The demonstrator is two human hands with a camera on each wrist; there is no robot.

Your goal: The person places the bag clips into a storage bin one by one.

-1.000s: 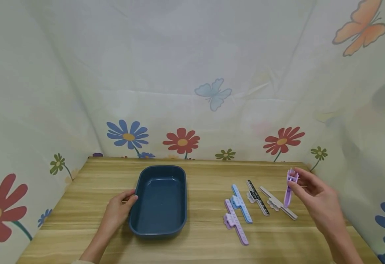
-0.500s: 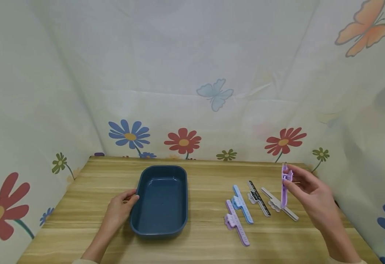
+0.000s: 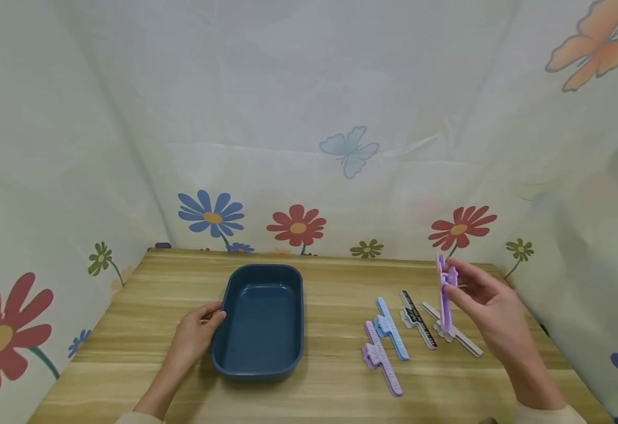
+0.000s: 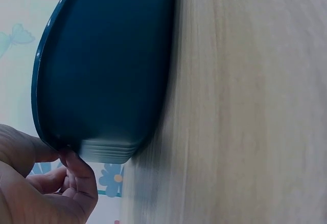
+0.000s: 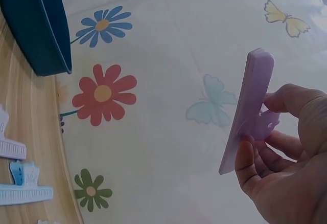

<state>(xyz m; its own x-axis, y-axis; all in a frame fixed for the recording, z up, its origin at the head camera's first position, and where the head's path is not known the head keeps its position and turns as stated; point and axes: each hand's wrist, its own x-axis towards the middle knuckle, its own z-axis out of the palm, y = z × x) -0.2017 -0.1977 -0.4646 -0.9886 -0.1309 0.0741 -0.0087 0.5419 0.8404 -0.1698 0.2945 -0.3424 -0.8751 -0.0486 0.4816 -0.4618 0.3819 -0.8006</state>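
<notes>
My right hand pinches a purple ruler-shaped clip, held upright above the table's right side; the right wrist view shows the purple clip between thumb and fingers. My left hand grips the left rim of a dark blue rectangular tray, which is empty. In the left wrist view the fingers curl around the tray at its edge. On the table lie a purple clip, a blue clip, a black clip and a grey clip.
The wooden table is enclosed by a floral-printed cloth backdrop at the back and both sides. Bare wood lies between the tray and the clips.
My right hand has carried the purple clip a little left and up, turning it more upright. The left hand stays on the tray rim.
</notes>
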